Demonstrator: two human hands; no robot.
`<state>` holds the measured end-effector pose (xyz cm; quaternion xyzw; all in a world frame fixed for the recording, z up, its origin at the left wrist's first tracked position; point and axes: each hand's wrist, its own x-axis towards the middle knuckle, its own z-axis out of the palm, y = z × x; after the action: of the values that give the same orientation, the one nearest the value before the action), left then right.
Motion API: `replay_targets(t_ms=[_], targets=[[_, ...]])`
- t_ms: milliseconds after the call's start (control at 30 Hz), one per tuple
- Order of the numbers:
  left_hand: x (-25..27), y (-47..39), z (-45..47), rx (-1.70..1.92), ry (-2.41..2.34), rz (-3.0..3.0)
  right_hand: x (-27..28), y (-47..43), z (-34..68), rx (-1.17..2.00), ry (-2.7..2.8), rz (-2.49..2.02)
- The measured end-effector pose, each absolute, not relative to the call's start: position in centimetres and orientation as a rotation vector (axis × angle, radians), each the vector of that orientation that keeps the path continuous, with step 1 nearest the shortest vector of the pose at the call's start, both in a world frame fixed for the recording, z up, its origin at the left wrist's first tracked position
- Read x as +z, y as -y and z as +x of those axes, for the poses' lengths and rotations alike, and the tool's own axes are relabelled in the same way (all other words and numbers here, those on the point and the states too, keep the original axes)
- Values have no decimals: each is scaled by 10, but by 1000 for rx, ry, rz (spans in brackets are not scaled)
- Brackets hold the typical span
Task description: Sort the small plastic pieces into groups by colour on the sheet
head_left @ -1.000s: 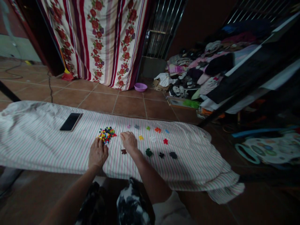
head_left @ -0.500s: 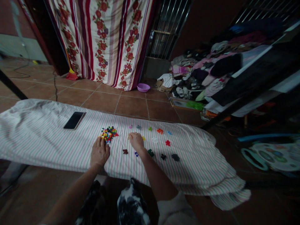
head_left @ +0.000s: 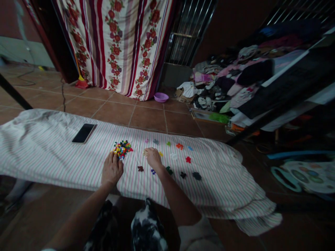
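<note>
My left hand (head_left: 112, 169) lies on the striped cloth (head_left: 65, 160), fingers stretched out and their tips at the near edge of a mixed pile of small coloured plastic pieces (head_left: 123, 148). To its right, the fingers of my right hand (head_left: 154, 158) are drawn together just beside a few beige pieces (head_left: 144, 152); whatever they pinch is hidden. Around that hand lie small single-colour groups: yellow (head_left: 161, 153), brown (head_left: 140, 168), dark blue (head_left: 153, 171) and dark green (head_left: 169, 170). Farther right are orange (head_left: 179, 146), white (head_left: 173, 156), red (head_left: 188, 159) and dark grey (head_left: 196, 176) groups.
A phone (head_left: 84, 133) lies on the cloth left of the pile. Beyond the cloth-covered surface, a purple basin (head_left: 161, 97) stands on the tiled floor before a flowered curtain (head_left: 125, 48). Heaped clothes (head_left: 222, 76) fill the right back; a dark bar (head_left: 258, 123) slants at the right.
The view has shifted very slightly. My right hand stays by the beige pieces, a bit more of which show now, and my left hand keeps its place at the pile.
</note>
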<state>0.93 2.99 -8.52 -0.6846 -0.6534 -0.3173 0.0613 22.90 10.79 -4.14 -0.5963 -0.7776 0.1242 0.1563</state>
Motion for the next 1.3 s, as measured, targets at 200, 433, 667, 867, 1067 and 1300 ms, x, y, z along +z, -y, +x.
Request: replay_targets(t_ms=[200, 433, 667, 867, 1067, 1300], targets=[[-86, -31, 10, -900, 1949, -2045, -44, -109, 227, 335, 2210, -1775], [-91, -31, 9, -902, 1953, -2028, -42, -111, 227, 335, 2244, -1803], [-94, -33, 9, -913, 1949, -1992, -40, -111, 229, 305, 2236, -1761], [-92, -33, 11, -910, 1948, -1981, -38, -112, 219, 276, 2194, -1673], [-92, -33, 12, -929, 1951, -1975, -32, -117, 197, 303, 2229, -1561], [-93, -33, 12, -924, 1966, -1988, -27, -129, 162, 382, 2352, -1488]])
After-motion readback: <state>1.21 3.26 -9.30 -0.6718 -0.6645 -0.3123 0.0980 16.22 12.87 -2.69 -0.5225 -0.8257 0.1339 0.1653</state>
